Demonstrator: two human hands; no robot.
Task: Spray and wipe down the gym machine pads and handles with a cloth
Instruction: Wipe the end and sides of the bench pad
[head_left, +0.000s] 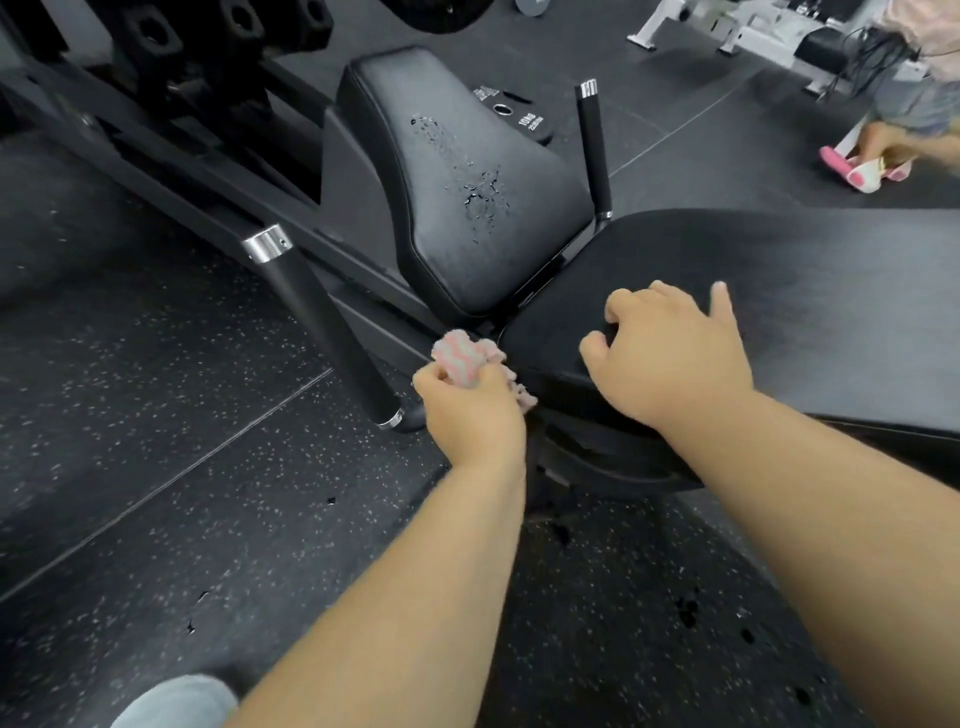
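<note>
1 cloth (462, 358) bunched in left hand (470, 410), fingertips hidden | right hand (670, 353) curled on pad (831, 312), grip unclear

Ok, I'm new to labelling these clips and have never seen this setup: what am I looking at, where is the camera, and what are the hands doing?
There is one picture, taken by a wide-angle camera worn on the person's head and looking down at their own arms. No robot is involved. In front is a black gym machine. It has a seat pad with liquid droplets on it and a bigger pad nearer the person. It also has two black bars, the near handle and the far handle. The left hand grips a bunched pink-and-white cloth at the corner where the two pads meet. The right hand holds nothing and rests on the bigger pad with bent fingers. A weight plate lies on the rubber floor beyond the seat.
</note>
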